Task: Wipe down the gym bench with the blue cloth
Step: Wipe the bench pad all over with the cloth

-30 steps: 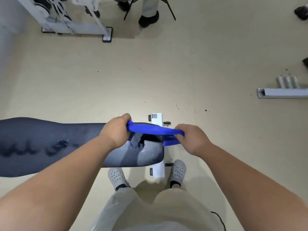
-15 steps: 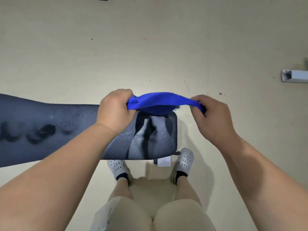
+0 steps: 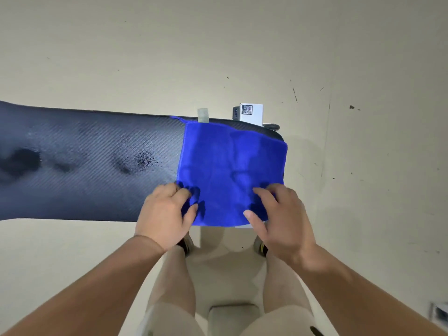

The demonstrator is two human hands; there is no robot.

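Note:
The dark, carbon-patterned gym bench [image 3: 84, 170] runs from the left edge to the middle of the view. The blue cloth [image 3: 230, 163] lies spread flat over the bench's right end and hangs a little past its near edge. My left hand [image 3: 164, 217] pinches the cloth's near-left corner, thumb on top and fingers curled into the fabric. The near-right corner is held the same way by my right hand [image 3: 283, 221]. Dark wet patches [image 3: 143, 161] show on the bench to the left of the cloth.
A white frame part with a QR label [image 3: 251, 115] sticks out behind the bench's right end. My legs and shoes stand just below the bench's near edge. Beige floor surrounds the bench on all sides.
The cloth was bunched and stretched in the air between both fists; now it lies open and flat on the bench's right end. Both hands came down to its near corners.

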